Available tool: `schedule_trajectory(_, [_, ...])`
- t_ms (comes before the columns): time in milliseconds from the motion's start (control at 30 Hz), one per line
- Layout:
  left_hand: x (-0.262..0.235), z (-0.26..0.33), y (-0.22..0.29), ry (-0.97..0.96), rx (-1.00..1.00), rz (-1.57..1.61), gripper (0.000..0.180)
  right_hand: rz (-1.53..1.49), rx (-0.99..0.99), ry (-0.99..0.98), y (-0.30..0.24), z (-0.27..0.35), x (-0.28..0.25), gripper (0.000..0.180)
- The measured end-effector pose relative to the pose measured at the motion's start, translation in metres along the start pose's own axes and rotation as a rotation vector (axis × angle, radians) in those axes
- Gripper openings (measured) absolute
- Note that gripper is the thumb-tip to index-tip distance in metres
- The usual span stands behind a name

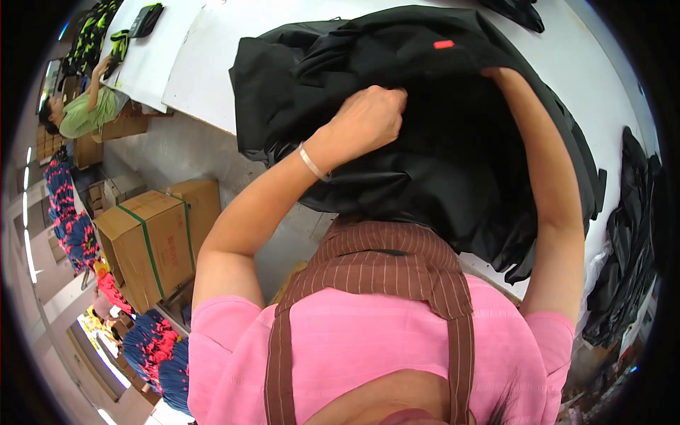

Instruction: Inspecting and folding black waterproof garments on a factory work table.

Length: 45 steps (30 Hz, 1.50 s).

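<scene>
A large piece of shiny black fabric [340,67], crumpled and with a small red tag [443,44] on it, lies over the white table's near edge and hangs toward my lap. It looks like a bag or a cover, but its exact kind is unclear. My left hand [372,120] is closed on the near layer of this fabric, beside a dark opening. On the right, my forearm [542,142] reaches into the opening. The fabric covers my right hand's fingers beyond the wrist.
More black fabric pieces [623,255] lie at the right edge. Strapped cardboard boxes [152,241] stand on the floor at left. Farther left, a person in a light green top [88,117] works at the white table [202,71], near a black pouch [146,21]. Navy-and-pink bundles [159,354] are at lower left.
</scene>
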<state>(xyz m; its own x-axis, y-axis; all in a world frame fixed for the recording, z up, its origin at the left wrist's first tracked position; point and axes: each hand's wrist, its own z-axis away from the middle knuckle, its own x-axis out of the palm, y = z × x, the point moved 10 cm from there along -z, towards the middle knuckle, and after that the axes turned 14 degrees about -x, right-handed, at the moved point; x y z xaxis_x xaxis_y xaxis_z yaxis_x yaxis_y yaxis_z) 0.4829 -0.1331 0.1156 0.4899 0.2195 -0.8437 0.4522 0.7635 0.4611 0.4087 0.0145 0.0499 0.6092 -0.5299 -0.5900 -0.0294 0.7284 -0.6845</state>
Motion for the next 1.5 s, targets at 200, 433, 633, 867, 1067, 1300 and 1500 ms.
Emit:
schedule_trajectory(200, [-0.007,-0.063,-0.058,0.358,0.2,-0.15,0.02,0.118,-0.414,-0.169,-0.027,0.002,0.095,0.045])
schedule_trajectory(433, [-0.017,-0.141,-0.141,0.336,-0.087,-0.48,0.04,-0.021,-0.208,-0.622,-0.048,0.011,0.176,0.06])
schedule_trajectory(633, [-0.013,-0.078,-0.048,0.667,0.337,-0.359,0.021,-0.273,-0.227,-0.423,-0.01,0.013,0.141,0.076])
schedule_trajectory(867, [0.081,-0.052,-0.08,0.167,-0.083,-0.048,0.032,-0.291,-0.101,-0.182,0.019,-0.012,0.116,0.068])
schedule_trajectory(1067, [0.106,-0.055,-0.11,-0.088,-0.154,-0.143,0.041,-0.131,0.007,-0.18,0.029,-0.024,0.06,0.054])
schedule_trajectory(1300, [0.131,-0.037,-0.082,-0.023,-0.013,-0.452,0.053,-0.225,-0.184,0.298,0.13,-0.1,-0.009,0.037])
schedule_trajectory(1500, [0.121,-0.043,-0.077,-0.148,-0.092,-0.438,0.024,-0.166,-0.048,0.085,0.013,-0.03,0.015,0.034])
